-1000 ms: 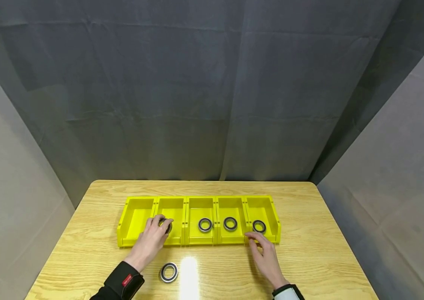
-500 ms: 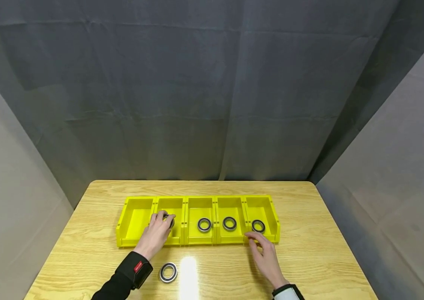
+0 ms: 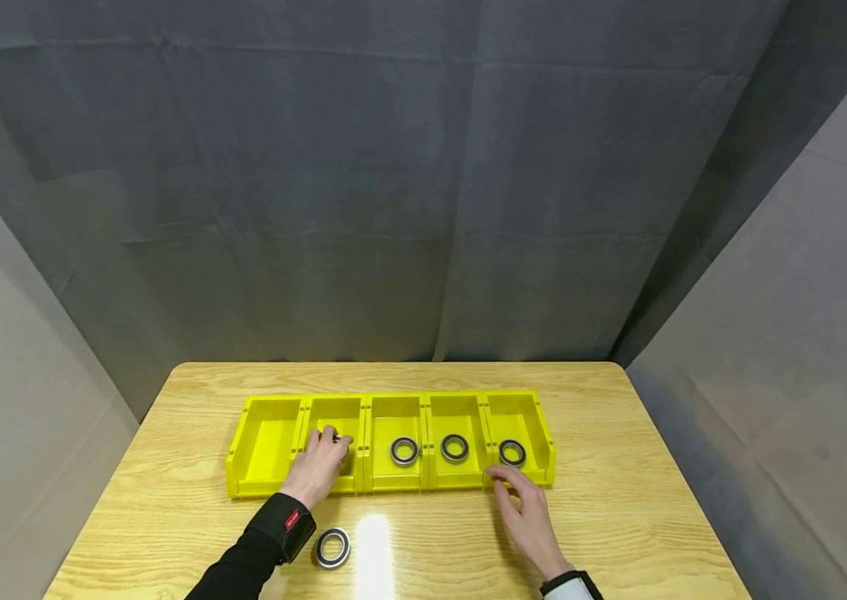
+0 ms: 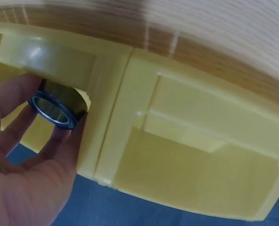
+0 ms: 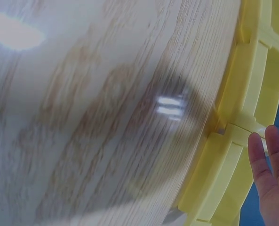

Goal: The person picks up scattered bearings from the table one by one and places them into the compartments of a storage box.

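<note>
My left hand [image 3: 317, 467] reaches into the second compartment from the left of a yellow bin row [image 3: 397, 483]. Between its thumb and fingers it grips a ball bearing [image 4: 54, 110], a dark ring with a metal rim, tilted inside the compartment in the left wrist view. In the head view that ring is mostly hidden by the fingers. My right hand [image 3: 527, 518] is at the front edge of the rightmost compartments, fingers relaxed, holding nothing. One bearing [image 3: 332, 548] lies flat on the table in front of the bins, near the left wrist.
Single bearings lie in the middle compartment [image 3: 404, 451], the fourth [image 3: 454, 448] and the rightmost one [image 3: 512, 453]. The wooden table [image 3: 618, 517] extends around the bins. A grey curtain [image 3: 318, 208] hangs behind the table's far edge.
My left hand has shifted slightly right within the second compartment, still gripping the bearing, which is now more hidden behind the fingers. The right hand stays in place; the head view drifts slightly.
</note>
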The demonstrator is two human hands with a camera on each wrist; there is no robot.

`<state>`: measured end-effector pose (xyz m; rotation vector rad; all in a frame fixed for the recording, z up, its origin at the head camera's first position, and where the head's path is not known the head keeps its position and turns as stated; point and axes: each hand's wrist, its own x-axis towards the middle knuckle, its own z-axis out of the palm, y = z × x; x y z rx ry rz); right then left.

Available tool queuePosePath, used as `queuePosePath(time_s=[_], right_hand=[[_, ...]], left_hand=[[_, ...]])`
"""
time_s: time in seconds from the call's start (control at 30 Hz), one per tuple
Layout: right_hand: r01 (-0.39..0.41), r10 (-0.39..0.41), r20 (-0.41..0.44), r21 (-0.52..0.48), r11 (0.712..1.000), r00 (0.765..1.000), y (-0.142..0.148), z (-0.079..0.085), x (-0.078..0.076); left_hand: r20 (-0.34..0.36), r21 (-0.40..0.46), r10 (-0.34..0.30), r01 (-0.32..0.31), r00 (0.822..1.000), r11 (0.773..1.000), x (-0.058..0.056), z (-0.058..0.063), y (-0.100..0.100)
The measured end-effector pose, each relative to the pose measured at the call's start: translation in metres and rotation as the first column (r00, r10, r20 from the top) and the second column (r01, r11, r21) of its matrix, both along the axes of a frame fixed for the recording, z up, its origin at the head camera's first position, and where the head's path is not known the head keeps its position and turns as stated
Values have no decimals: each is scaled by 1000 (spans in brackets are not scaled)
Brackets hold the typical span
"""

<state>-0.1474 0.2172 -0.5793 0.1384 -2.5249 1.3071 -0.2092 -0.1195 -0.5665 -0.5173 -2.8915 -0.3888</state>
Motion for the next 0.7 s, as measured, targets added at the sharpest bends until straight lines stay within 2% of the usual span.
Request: queuePosePath(time_s=[0.1,0.17,0.27,0.37,0.47,0.7], right_hand=[[-7,7,-10,-11,1000,1000,-1,-1,0],[-12,11,-17,-16,1000,1000,-2,-1,0],[-19,18,-19,-21,1000,1000,-3,-2,1],[-27,26,-22,-21,999,999,-4,-2,1],[-26,25,-25,-21,999,999,-4,-2,1],[-19,19,-29,4,1000,999,-4,-2,2]], left_hand=[[46,6,16,-17,999,1000,-4,-4,1],[119,18,27,-29,993,999,-7,-4,3],[234,38,44,-55,971,998,-12,-3,3],[295,55,59,-79,954,995,-16,1,4],[288,53,68,-87,955,995,-17,2,5],[230,65,64,-80,971,995,-13,-7,6]])
